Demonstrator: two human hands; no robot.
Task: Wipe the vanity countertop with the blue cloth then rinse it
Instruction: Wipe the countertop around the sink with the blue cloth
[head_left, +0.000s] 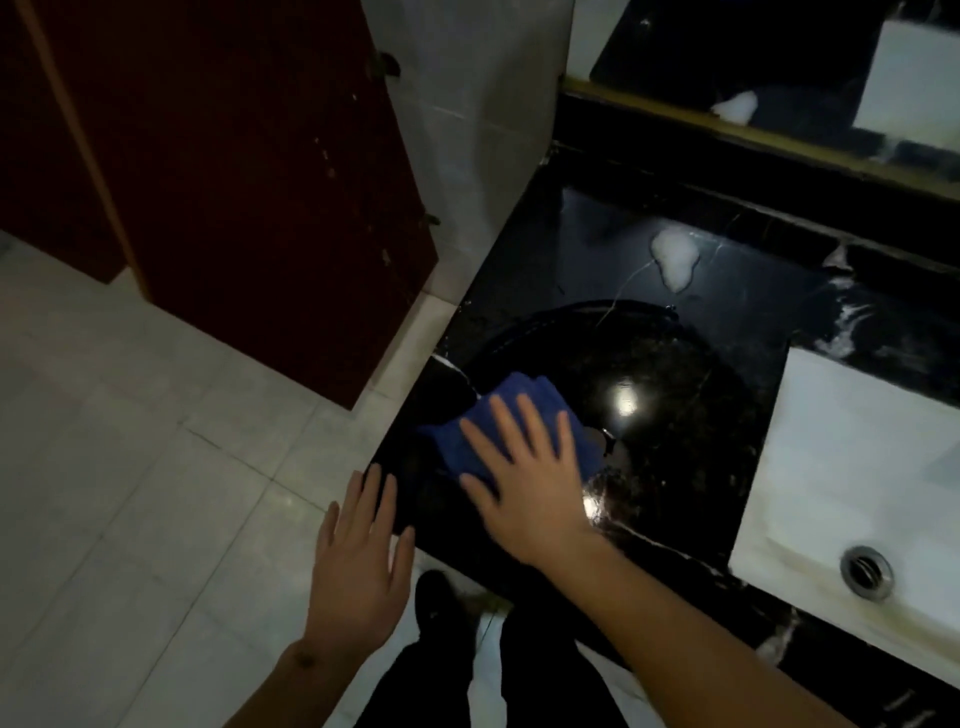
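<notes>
The blue cloth (498, 421) is pressed flat under the spread, open right hand (530, 483) on the black countertop (675, 415), left of the white sink (810, 467). Only a drain (866, 571) is seen in the sink. The left hand (358, 566), open and empty, hovers at the countertop's left edge. A foam patch (675, 257) lies behind the cloth.

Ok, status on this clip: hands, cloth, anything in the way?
Right hand flat on blue cloth, pressing it on countertop. Left hand open, empty. Foam patch unwiped ahead.
</notes>
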